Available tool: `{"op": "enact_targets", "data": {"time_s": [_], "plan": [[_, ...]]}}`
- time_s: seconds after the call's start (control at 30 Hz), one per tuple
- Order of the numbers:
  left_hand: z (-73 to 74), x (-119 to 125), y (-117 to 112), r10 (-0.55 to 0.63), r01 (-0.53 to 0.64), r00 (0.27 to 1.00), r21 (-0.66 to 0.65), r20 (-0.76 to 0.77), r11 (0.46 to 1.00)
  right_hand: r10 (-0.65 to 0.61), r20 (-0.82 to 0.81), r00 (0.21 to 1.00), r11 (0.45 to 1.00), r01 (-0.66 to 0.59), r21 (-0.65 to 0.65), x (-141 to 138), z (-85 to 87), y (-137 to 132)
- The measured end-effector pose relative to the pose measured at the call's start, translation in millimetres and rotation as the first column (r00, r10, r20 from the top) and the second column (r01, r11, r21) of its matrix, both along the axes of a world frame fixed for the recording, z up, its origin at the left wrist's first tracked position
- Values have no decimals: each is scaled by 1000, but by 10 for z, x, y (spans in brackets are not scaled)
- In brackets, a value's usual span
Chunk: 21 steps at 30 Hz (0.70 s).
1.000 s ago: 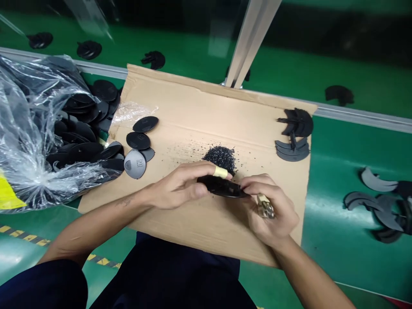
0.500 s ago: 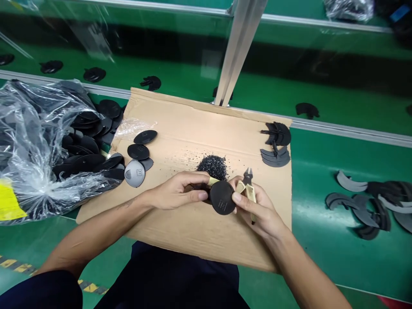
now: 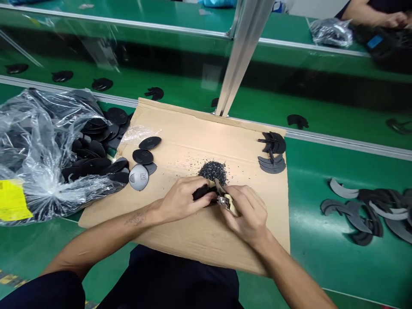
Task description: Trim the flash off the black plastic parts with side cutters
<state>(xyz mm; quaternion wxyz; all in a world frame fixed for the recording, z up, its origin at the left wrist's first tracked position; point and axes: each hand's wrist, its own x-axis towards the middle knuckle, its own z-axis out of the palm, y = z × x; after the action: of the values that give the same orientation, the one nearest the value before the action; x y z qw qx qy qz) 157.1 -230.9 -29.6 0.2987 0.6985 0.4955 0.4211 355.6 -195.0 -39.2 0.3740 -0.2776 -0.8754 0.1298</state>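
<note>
My left hand (image 3: 183, 198) is closed round a black round plastic disc (image 3: 201, 192), held on edge just above the cardboard sheet (image 3: 199, 133). My right hand (image 3: 246, 212) grips small cutters with cream handles (image 3: 225, 198); their jaws point at the disc's edge beside my left fingertips. A small heap of black plastic trimmings (image 3: 212, 170) lies right behind the hands.
A clear plastic bag of black discs (image 3: 48, 150) lies at the left, with loose discs and one grey disc (image 3: 138, 177) beside it. Curved black offcuts (image 3: 272, 152) sit on the cardboard's right; more lie on the green table (image 3: 363, 210). A metal post (image 3: 240, 47) rises behind. Another person's hand (image 3: 383, 17) is far right.
The disc has turned from face-up to edge-on in my left hand. My right hand let go of the disc's edge and swung the cutters in against it.
</note>
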Motion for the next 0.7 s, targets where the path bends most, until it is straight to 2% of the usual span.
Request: {"op": "enact_targets", "data": {"time_s": [0.1,0.23,0.3,0.37,0.47,0.6,0.7], "plan": [[-14,-21,9,-35,35,999,-4,1,999,0,-87,996,989,-13,-149,-9,51,2],[-44,-46,24,-55,58,998,-70,42,996,-50,-185,981,910,-31,-413,-33,120,22],[-58,-45,26,-47,56,995,-106,85,993,-59,-190,980,875,-41,-482,-35,146,34],[-68,-35,22,-37,53,991,-128,128,990,-61,-189,980,862,-44,-505,-29,158,41],[-77,-17,12,-38,55,989,-115,140,992,-39,-184,982,899,-46,-436,-11,141,39],[-91,5,-4,-19,19,1000,13,0,1000,24,-88,996,988,-37,-152,0,83,27],[-101,18,-14,-21,29,998,128,-63,991,13,15,1000,1000,-13,-10,1,64,20]]}}
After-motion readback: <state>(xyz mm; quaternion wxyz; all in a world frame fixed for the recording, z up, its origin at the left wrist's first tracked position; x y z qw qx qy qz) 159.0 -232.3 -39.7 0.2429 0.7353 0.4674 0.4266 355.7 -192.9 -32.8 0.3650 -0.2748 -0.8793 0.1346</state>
